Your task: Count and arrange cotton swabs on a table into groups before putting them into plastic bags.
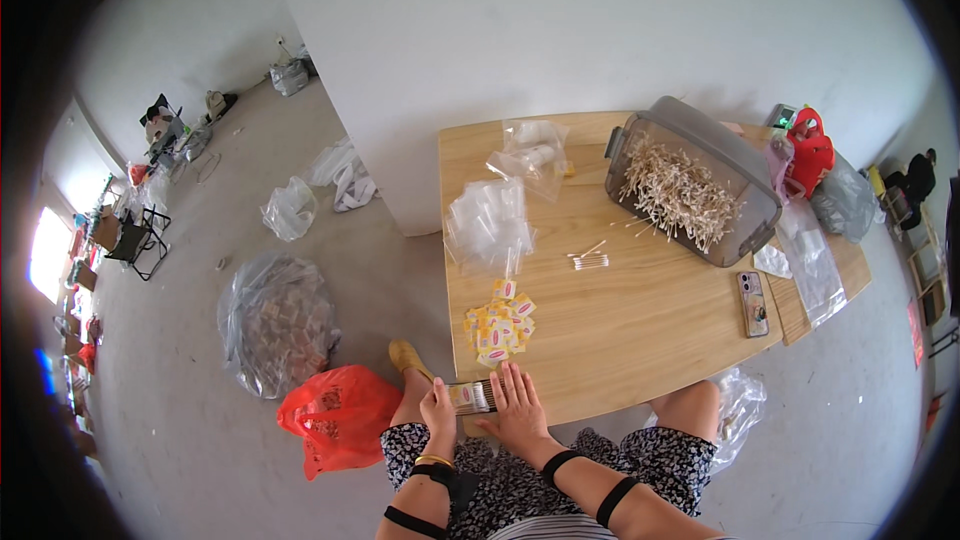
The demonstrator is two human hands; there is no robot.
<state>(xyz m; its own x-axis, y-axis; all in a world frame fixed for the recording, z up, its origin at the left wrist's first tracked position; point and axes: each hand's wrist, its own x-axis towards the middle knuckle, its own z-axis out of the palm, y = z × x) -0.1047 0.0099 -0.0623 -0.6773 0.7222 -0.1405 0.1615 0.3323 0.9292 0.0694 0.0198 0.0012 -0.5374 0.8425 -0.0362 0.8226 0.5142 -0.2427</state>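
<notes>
Presently, the left hand point(438, 414) is found closed on the left end of a small flat packet point(466, 398), its grip narrow and the thumb lying along the packet. The packet bears a yellow-and-white label and shows dark and pale stripes toward its right end. It sits at the near left corner of the wooden table point(620, 335). The right hand point(520, 412) lies palm down with fingers extended, its inner edge against the packet's right end; whether it presses down cannot be told.

Just beyond the hands is a loose heap of yellow-and-white cards point(497, 325), several overlapping. Behind the heap lies a spread of clear bags point(488, 223), and farther back another clear plastic bag point(538, 148) with whitish contents. Near the middle of the table a short row of cotton swabs point(590, 262) lies side by side — one or two more at an angle behind it.

A grey translucent bin point(752, 202) stands tilted at the back right, holding a large mass of loose swabs point(672, 190). A phone point(752, 304) rests near the right side. On the floor, left of the table, are a red bag point(338, 418) and, touching or just behind it, a filled clear sack point(275, 315).
</notes>
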